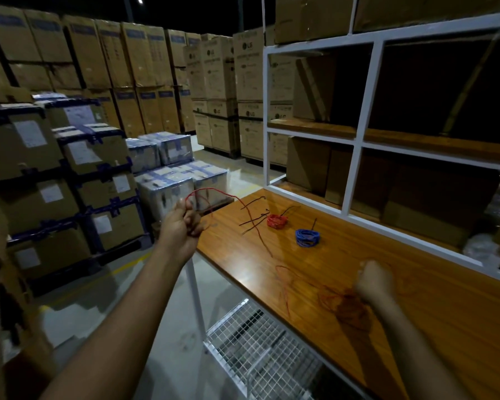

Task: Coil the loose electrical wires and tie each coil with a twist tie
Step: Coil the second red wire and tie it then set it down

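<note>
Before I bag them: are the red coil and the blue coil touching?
Apart. The head view shows bare wooden tabletop between the red coil and the blue coil.

glossy wood-grain tabletop [358,284]; white painted metal shelf frame [367,111]; wire-mesh basket [257,350]; matt cardboard boxes [20,142].

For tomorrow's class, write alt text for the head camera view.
A person's left hand grips loose red wire over a wooden table; the fisted right hand is blurred. A red coil and blue coil lie finished.
</note>
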Motion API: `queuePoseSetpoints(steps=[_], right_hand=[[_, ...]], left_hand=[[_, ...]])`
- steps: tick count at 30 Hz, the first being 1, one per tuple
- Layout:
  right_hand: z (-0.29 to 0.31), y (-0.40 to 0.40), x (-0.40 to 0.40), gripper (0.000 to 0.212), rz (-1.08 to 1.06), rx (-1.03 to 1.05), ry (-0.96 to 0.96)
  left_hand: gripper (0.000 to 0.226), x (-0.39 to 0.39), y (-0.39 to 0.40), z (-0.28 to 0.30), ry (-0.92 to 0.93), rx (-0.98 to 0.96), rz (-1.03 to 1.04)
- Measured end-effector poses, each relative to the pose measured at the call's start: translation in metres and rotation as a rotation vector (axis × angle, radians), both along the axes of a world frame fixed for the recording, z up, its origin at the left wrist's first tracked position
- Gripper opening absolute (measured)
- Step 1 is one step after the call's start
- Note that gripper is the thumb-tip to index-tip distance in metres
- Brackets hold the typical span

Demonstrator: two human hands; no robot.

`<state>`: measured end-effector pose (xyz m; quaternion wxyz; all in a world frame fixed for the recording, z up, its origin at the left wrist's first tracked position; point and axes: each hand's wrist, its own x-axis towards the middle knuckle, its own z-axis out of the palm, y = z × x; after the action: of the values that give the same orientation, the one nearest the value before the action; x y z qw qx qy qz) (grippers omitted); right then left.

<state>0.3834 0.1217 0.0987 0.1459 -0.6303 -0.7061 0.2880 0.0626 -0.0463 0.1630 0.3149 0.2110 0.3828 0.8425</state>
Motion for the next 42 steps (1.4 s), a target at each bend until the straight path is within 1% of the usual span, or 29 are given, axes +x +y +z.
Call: queuePoseSetpoints(steps=[1,2,4,5,6,7,9,10,11,13,15,16,18,19,20,22,23,24,26,28,29,31,32,34,35,36,37,40,42], right_hand=[[-0.005,-0.008,-0.007,0.009,0.109,0.050,-0.202],[-0.010,-0.017,-0.017,0.010,0.219,0.066,-0.335],[-0.011,-0.041,-0.036,0.017,0.372,0.097,-0.471],[-0.007,-0.051,-0.046,0.019,0.407,0.148,-0.487],[-0.002,-0.060,-0.054,0.020,0.420,0.233,-0.454],[0.005,-0.066,-0.061,0.024,0.409,0.328,-0.366],[0.027,-0.081,-0.071,0.038,0.345,0.513,-0.049],[0.038,-0.085,-0.075,0.040,0.336,0.554,0.114],[0.050,-0.089,-0.079,0.042,0.359,0.556,0.219],[0.061,-0.086,-0.088,0.048,0.435,0.503,0.249],[0.064,-0.078,-0.096,0.048,0.455,0.423,0.283],[0.064,-0.074,-0.099,0.044,0.430,0.405,0.327],[0.062,-0.068,-0.100,0.027,0.370,0.379,0.397],[0.060,-0.064,-0.099,0.019,0.358,0.304,0.472],[0.058,-0.063,-0.097,0.019,0.359,0.142,0.614],[0.051,-0.064,-0.092,0.022,0.404,-0.320,0.970],[0.047,-0.065,-0.088,0.023,0.431,-0.499,1.070],[0.039,-0.064,-0.085,0.026,0.474,-0.607,1.085],[0.027,-0.067,-0.081,0.028,0.583,-0.726,0.995],[0.019,-0.075,-0.079,0.022,0.640,-0.778,0.930],[0.015,-0.079,-0.080,0.021,0.623,-0.768,0.922],[0.015,-0.090,-0.085,0.018,0.540,-0.645,0.855],[0.017,-0.097,-0.089,0.015,0.509,-0.509,0.754],[0.028,-0.108,-0.093,0.005,0.572,-0.094,0.344],[0.036,-0.113,-0.093,0.007,0.654,0.132,0.127],[0.043,-0.117,-0.092,0.012,0.746,0.302,-0.009],[0.052,-0.121,-0.089,0.018,0.838,0.382,-0.032],[0.089,-0.130,-0.076,0.027,1.023,0.441,0.139],[0.106,-0.126,-0.073,0.023,0.933,0.579,0.342]], left_hand=[[0.037,0.005,0.002,0.004,-0.022,0.018,-0.045],[0.037,0.011,0.004,0.007,-0.027,0.019,-0.082],[0.036,0.024,0.008,0.012,-0.002,-0.013,-0.127],[0.036,0.031,0.011,0.014,0.019,-0.035,-0.148],[0.036,0.039,0.012,0.016,0.044,-0.057,-0.168],[0.037,0.046,0.014,0.017,0.070,-0.077,-0.189],[0.035,0.056,0.016,0.018,0.106,-0.101,-0.228],[0.035,0.060,0.017,0.019,0.116,-0.108,-0.246],[0.036,0.063,0.017,0.020,0.119,-0.113,-0.266],[0.036,0.070,0.016,0.023,0.121,-0.116,-0.313],[0.034,0.075,0.013,0.026,0.102,-0.105,-0.377],[0.032,0.077,0.011,0.028,0.082,-0.096,-0.416],[0.027,0.079,0.008,0.033,0.027,-0.071,-0.487],[0.025,0.079,0.007,0.035,-0.007,-0.052,-0.515],[0.025,0.079,0.006,0.038,-0.046,-0.028,-0.539],[0.026,0.076,0.005,0.041,-0.122,0.029,-0.567],[0.027,0.075,0.005,0.041,-0.151,0.056,-0.568],[0.028,0.074,0.005,0.042,-0.175,0.085,-0.561],[0.030,0.072,0.005,0.046,-0.222,0.147,-0.531],[0.031,0.069,0.005,0.051,-0.217,0.187,-0.486],[0.031,0.068,0.006,0.054,-0.182,0.188,-0.461],[0.034,0.067,0.008,0.056,-0.084,0.151,-0.395],[0.035,0.068,0.009,0.055,-0.040,0.125,-0.365],[0.036,0.070,0.013,0.049,0.024,0.080,-0.325],[0.035,0.070,0.016,0.045,0.050,0.056,-0.302],[0.035,0.070,0.018,0.042,0.078,0.030,-0.273],[0.034,0.069,0.020,0.038,0.114,0.000,-0.242],[0.033,0.069,0.019,0.029,0.209,-0.105,-0.201],[0.033,0.077,0.015,0.025,0.216,-0.155,-0.230]])
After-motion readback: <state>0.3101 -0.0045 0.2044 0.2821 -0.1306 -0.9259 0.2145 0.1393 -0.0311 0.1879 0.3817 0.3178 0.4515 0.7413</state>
